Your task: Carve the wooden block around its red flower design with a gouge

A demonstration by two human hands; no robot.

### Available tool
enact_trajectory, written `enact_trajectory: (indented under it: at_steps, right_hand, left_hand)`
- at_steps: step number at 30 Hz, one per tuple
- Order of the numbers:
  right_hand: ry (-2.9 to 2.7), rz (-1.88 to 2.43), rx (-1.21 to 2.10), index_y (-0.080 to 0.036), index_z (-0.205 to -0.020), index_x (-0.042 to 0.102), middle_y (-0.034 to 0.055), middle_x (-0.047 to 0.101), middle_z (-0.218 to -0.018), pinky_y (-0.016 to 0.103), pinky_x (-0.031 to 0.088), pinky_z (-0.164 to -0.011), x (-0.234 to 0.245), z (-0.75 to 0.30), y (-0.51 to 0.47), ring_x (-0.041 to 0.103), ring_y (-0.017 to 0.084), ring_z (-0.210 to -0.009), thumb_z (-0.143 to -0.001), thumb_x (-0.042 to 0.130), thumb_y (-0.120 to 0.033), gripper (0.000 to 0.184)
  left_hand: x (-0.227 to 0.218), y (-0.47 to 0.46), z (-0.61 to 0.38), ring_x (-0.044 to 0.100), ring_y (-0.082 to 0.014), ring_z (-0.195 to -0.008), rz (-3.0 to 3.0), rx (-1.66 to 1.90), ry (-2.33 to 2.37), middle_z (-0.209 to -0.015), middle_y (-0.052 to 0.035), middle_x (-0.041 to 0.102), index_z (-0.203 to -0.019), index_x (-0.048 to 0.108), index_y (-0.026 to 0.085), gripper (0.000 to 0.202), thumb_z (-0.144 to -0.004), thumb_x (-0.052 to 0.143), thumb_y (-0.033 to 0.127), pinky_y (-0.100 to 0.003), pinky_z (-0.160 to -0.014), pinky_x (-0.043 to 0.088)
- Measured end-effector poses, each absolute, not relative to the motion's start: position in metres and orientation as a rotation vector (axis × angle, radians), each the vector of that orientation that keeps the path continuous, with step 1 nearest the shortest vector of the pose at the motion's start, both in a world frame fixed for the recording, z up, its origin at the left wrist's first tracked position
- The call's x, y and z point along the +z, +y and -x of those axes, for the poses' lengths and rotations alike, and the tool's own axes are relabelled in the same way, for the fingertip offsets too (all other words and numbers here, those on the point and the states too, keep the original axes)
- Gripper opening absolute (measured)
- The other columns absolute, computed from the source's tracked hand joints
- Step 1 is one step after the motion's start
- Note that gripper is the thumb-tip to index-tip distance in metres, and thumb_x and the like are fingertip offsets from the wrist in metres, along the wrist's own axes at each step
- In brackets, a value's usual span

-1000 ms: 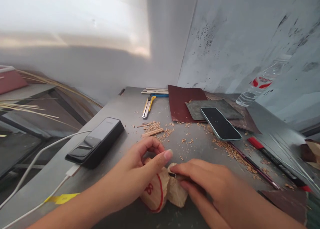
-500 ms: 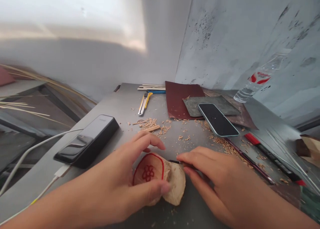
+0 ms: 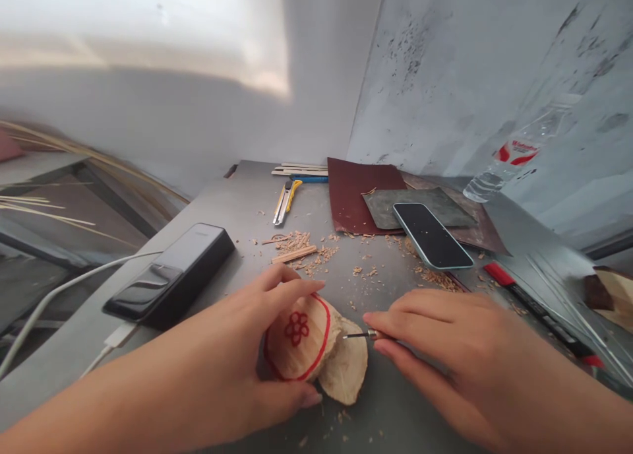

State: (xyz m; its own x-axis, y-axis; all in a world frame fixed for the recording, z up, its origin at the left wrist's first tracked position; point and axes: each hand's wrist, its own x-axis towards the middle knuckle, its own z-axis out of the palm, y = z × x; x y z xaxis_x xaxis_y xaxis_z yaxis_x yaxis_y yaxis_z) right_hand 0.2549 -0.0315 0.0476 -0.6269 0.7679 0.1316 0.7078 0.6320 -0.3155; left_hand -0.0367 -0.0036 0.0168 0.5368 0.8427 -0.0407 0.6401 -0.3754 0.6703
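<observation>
A pale round wooden piece (image 3: 307, 347) bears a red drawn ring and a small red flower. My left hand (image 3: 247, 348) grips it by the rim, thumb at the near edge and fingers at the far edge. A second pale, leaf-shaped part (image 3: 347, 368) shows at its right; I cannot tell whether the two are joined. In my right hand (image 3: 440, 348) is a thin carving tool (image 3: 360, 335), pinched near its metal shaft, its tip pointing left above the pale part. Most of its handle is hidden by the hand.
Wood shavings (image 3: 316, 259) lie beyond my hands. A yellow utility knife (image 3: 285, 203), sandpaper sheets (image 3: 359, 196) and a phone (image 3: 433, 236) sit farther back. Left stands a black power bank (image 3: 173, 276) with a cable; right are a marker (image 3: 539, 312) and a water bottle (image 3: 514, 154).
My left thumb has moved off the wood's face to its near edge, and the round piece has tilted. My right hand has drawn back slightly right, exposing the tool's shaft.
</observation>
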Motion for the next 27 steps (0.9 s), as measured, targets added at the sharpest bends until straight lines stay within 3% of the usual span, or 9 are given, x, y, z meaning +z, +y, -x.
enact_trajectory:
  at_steps: [5,12,20,27]
  right_hand:
    - [-2.636,1.167,0.353,-0.023,-0.111,0.076,0.0016,0.077,-0.094,0.033,0.049,-0.075,0.05,-0.257,-0.032,0.07,0.02,-0.086,-0.108,0.055,-0.023,0.021]
    - [-2.65,1.233,0.486,-0.024,-0.103,0.078,0.0032,0.076,-0.087,0.031,0.052,-0.076,0.05,-0.258,-0.031,0.071,0.021,-0.08,-0.106,0.056,-0.022,0.023]
    - [-2.705,1.282,0.591,-0.025,-0.106,0.076,0.0019,0.074,-0.089,0.034,0.049,-0.075,0.046,-0.257,-0.029,0.069,0.022,-0.079,-0.11,0.047,-0.026,0.029]
    - [-2.702,1.27,0.667,-0.028,-0.109,0.074,-0.0003,0.072,-0.091,0.034,0.048,-0.075,0.045,-0.258,-0.026,0.068,0.02,-0.08,-0.113,0.044,-0.029,0.03]
  left_hand:
    - [0.017,-0.002,0.035,0.056,-0.0412,-0.14,-2.108,0.434,1.155,-0.155,-0.0082,0.057,-0.158,0.052,0.04,0.093,-0.074,0.089,0.057,-0.044,-0.115,0.05]
    - [0.016,-0.001,0.031,0.062,-0.0402,-0.133,-1.996,0.371,1.117,-0.149,-0.0109,0.063,-0.155,0.056,0.032,0.085,-0.078,0.085,0.055,-0.047,-0.117,0.049]
    - [0.017,0.0,0.026,0.058,-0.0347,-0.14,-2.05,0.33,1.038,-0.153,-0.0088,0.059,-0.158,0.047,0.029,0.084,-0.08,0.077,0.028,-0.047,-0.122,0.046]
    - [0.018,0.006,0.023,0.057,-0.0341,-0.141,-2.06,0.277,1.024,-0.154,-0.0087,0.058,-0.158,0.045,0.03,0.082,-0.083,0.077,0.036,-0.05,-0.121,0.049]
